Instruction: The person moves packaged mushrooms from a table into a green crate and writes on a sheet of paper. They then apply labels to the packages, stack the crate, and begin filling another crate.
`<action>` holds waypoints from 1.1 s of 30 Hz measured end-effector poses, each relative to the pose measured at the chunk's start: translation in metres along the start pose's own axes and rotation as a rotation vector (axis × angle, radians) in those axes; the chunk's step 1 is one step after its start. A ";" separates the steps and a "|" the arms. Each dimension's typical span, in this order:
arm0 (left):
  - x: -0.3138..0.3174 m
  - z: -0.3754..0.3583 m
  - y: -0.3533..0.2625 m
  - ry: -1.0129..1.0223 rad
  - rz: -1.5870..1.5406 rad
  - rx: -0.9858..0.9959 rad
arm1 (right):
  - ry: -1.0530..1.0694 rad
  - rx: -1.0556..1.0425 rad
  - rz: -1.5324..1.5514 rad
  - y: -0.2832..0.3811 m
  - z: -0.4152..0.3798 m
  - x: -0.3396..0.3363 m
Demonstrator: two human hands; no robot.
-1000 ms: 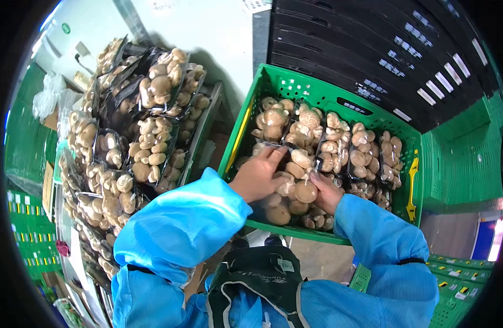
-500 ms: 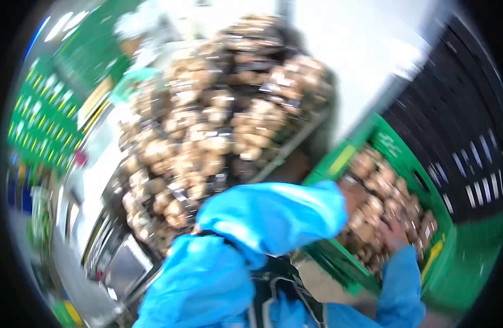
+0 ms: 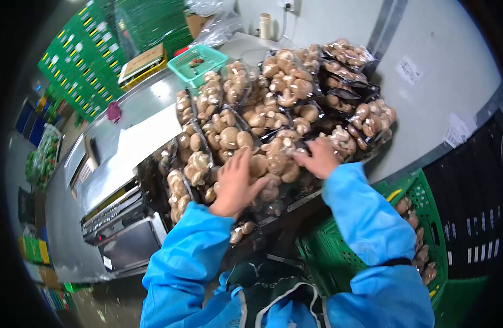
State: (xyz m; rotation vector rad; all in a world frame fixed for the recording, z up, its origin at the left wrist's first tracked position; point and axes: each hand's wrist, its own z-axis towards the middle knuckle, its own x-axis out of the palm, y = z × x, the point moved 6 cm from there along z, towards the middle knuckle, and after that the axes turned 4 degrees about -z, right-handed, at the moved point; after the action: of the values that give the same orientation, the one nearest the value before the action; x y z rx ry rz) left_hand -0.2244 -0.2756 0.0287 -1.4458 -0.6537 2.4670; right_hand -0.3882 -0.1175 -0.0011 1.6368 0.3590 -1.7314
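Bagged mushrooms (image 3: 229,136), brown and round in clear and black plastic, lie heaped on the table in front of me. My left hand (image 3: 236,183) rests on the near side of the heap with thumb and fingers spread. To its right, a mushroom pack (image 3: 277,158) lies between my two hands. My right hand (image 3: 319,157) touches the packs at that pack's right side, thumb and fingers apart; some fingertips are partly hidden among the plastic.
A green crate (image 3: 434,210) with more mushrooms stands low on the right, beside black crates (image 3: 470,180). Left of the heap are a machine with a dark panel (image 3: 132,246) and a metal table (image 3: 63,224). A turquoise basket (image 3: 180,68) sits behind; green crates (image 3: 82,60) are stacked beyond.
Both hands have left the green crate on the right and come to the heap on the table. The view has swung left. Fewer mushrooms show in the crate's near part.
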 end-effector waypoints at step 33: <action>0.262 -0.121 -0.396 1.062 -0.163 1.234 | -0.414 0.997 1.329 -0.267 -0.559 -0.122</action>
State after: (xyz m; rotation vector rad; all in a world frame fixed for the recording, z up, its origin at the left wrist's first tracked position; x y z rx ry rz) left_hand -0.2674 0.2078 -0.0378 -1.5867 0.7782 1.0944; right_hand -0.1511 0.4660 -0.0445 1.3623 -1.6421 -1.0419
